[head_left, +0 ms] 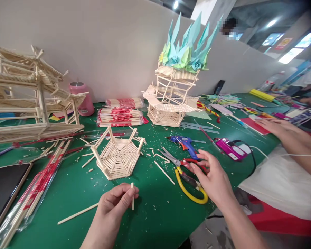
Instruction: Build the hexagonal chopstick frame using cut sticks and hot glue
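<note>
My left hand (pixel 114 204) pinches a short wooden stick (pixel 132 197) upright between thumb and fingers, just in front of a hexagonal stick basket (pixel 118 154) on the green table (pixel 155 214). My right hand (pixel 214 178) reaches over the handles of red-handled scissors (pixel 180 162) and yellow-handled pliers (pixel 189 186), fingers curled and touching the handles. A blue glue gun (pixel 185 143) lies just beyond them.
A large stick building (pixel 28 97) stands at left, a stick tower (pixel 171 100) topped with teal paper cranes at centre back. Wrapped chopstick bundles (pixel 120 116), a pink jar (pixel 80 97), a tablet (pixel 3 190), a pink device (pixel 230 148). Another person's arms (pixel 290 135) rest at right.
</note>
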Demonstrator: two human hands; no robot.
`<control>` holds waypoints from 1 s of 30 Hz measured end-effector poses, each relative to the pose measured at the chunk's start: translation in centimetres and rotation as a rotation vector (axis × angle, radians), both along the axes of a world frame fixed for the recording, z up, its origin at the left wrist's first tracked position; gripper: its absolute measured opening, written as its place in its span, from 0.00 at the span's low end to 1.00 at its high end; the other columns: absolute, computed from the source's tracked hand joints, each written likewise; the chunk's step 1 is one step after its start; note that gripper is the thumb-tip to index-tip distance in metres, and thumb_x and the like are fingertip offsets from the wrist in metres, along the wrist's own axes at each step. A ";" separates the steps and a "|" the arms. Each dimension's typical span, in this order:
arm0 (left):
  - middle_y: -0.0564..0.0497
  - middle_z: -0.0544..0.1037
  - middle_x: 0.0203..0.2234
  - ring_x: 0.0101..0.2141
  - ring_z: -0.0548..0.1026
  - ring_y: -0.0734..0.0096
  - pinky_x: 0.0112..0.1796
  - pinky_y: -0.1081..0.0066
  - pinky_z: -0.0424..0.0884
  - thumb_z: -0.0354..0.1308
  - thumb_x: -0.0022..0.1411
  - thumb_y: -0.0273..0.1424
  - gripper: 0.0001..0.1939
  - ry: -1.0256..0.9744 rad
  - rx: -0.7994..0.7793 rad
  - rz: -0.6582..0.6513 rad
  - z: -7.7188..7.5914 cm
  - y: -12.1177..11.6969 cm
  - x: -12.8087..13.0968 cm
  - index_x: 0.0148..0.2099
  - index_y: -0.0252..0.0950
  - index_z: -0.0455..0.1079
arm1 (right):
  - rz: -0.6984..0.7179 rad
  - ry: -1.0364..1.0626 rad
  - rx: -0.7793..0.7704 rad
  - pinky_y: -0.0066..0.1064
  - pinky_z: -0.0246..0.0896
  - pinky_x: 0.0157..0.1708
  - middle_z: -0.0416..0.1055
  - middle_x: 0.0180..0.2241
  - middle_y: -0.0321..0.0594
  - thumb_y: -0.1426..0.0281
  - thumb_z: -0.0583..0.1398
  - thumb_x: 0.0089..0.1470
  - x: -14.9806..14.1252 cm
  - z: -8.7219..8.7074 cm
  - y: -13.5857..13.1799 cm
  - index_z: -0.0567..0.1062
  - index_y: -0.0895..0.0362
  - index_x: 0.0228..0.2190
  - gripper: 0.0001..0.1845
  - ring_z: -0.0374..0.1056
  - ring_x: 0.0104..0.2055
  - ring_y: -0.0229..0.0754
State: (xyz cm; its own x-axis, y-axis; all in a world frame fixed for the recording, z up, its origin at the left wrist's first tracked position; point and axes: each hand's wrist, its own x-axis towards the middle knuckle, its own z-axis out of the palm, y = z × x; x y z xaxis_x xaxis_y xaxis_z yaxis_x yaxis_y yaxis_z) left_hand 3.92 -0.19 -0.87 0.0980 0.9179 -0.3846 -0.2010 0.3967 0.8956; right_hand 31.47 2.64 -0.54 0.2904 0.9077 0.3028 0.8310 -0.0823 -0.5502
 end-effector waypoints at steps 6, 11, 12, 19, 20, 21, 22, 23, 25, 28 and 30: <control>0.52 0.74 0.18 0.27 0.69 0.70 0.36 0.71 0.65 0.59 0.53 0.42 0.13 -0.040 0.003 -0.098 0.1 -0.3 -0.2 0.25 0.37 0.75 | 0.215 -0.117 -0.224 0.35 0.68 0.33 0.71 0.39 0.49 0.65 0.52 0.51 1.1 -0.6 -0.8 0.69 0.56 0.41 0.16 0.71 0.37 0.47; 0.53 0.75 0.17 0.25 0.70 0.73 0.32 0.72 0.66 0.61 0.53 0.40 0.11 -0.142 -0.017 -0.083 0.0 -0.7 -0.2 0.29 0.39 0.76 | 0.168 -0.364 -0.288 0.40 0.67 0.32 0.71 0.36 0.50 0.64 0.51 0.49 2.3 -1.3 0.0 0.70 0.59 0.39 0.17 0.70 0.36 0.51; 0.53 0.75 0.17 0.25 0.70 0.73 0.32 0.73 0.66 0.60 0.53 0.40 0.10 -0.155 -0.016 -0.083 -0.1 -0.7 -0.2 0.30 0.39 0.76 | 0.174 -0.392 -0.296 0.39 0.66 0.31 0.72 0.34 0.49 0.64 0.50 0.50 2.5 -1.5 0.2 0.70 0.58 0.38 0.16 0.70 0.35 0.51; 0.53 0.76 0.18 0.21 0.69 0.77 0.28 0.75 0.65 0.61 0.53 0.38 0.11 -0.283 -0.087 -0.074 0.1 -0.6 -0.1 0.31 0.35 0.75 | 0.207 -0.408 -0.278 0.37 0.63 0.28 0.72 0.33 0.47 0.61 0.48 0.53 2.3 -1.0 0.5 0.68 0.54 0.31 0.13 0.70 0.34 0.51; 0.52 0.76 0.18 0.21 0.69 0.77 0.28 0.75 0.64 0.61 0.53 0.38 0.11 -0.303 -0.100 -0.069 0.2 -0.6 -0.2 0.32 0.34 0.75 | 0.193 -0.373 -0.263 0.37 0.64 0.28 0.71 0.33 0.48 0.61 0.48 0.53 2.2 -0.8 0.2 0.68 0.54 0.31 0.13 0.71 0.33 0.50; 0.52 0.76 0.18 0.21 0.69 0.77 0.28 0.75 0.64 0.61 0.53 0.38 0.11 -0.323 -0.110 -0.066 0.2 -0.6 -0.2 0.31 0.34 0.74 | 0.178 -0.315 -0.255 0.37 0.64 0.28 0.71 0.34 0.48 0.61 0.48 0.53 2.0 -0.5 -0.1 0.68 0.54 0.32 0.13 0.71 0.33 0.50; 0.52 0.77 0.18 0.21 0.69 0.77 0.28 0.75 0.64 0.62 0.53 0.37 0.11 -0.344 -0.119 -0.063 0.2 -0.6 -0.2 0.31 0.33 0.74 | 0.164 -0.231 -0.258 0.37 0.65 0.28 0.72 0.34 0.48 0.60 0.49 0.52 1.9 -0.1 -0.4 0.68 0.54 0.32 0.13 0.71 0.32 0.50; 0.51 0.77 0.18 0.21 0.69 0.77 0.27 0.75 0.64 0.62 0.52 0.37 0.11 -0.366 -0.129 -0.063 0.2 -0.6 -0.3 0.31 0.33 0.74 | 0.161 -0.124 -0.275 0.37 0.66 0.29 0.73 0.34 0.48 0.58 0.51 0.51 1.8 0.3 -0.8 0.69 0.54 0.32 0.14 0.72 0.33 0.50; 0.50 0.77 0.18 0.20 0.70 0.76 0.27 0.75 0.64 0.62 0.52 0.37 0.11 -0.407 -0.146 -0.066 0.3 -0.6 -0.4 0.30 0.32 0.74 | 0.195 0.136 -0.348 0.37 0.68 0.32 0.75 0.36 0.48 0.55 0.54 0.49 1.4 1.3 -1.6 0.70 0.53 0.35 0.17 0.72 0.37 0.52; 0.50 0.77 0.19 0.20 0.70 0.76 0.27 0.74 0.64 0.62 0.53 0.36 0.11 -0.434 -0.161 -0.083 0.5 -0.7 -0.5 0.31 0.32 0.73 | 0.278 0.481 -0.511 0.36 0.69 0.39 0.73 0.44 0.48 0.53 0.55 0.50 0.4 2.9 -3.2 0.71 0.54 0.42 0.23 0.69 0.47 0.54; 0.50 0.77 0.19 0.20 0.70 0.77 0.27 0.74 0.64 0.61 0.53 0.36 0.11 -0.420 -0.151 -0.089 0.6 -0.7 -0.5 0.31 0.32 0.72 | 0.320 0.621 -0.620 0.37 0.66 0.45 0.69 0.50 0.49 0.55 0.57 0.49 -0.8 3.6 -4.4 0.68 0.56 0.47 0.27 0.65 0.52 0.54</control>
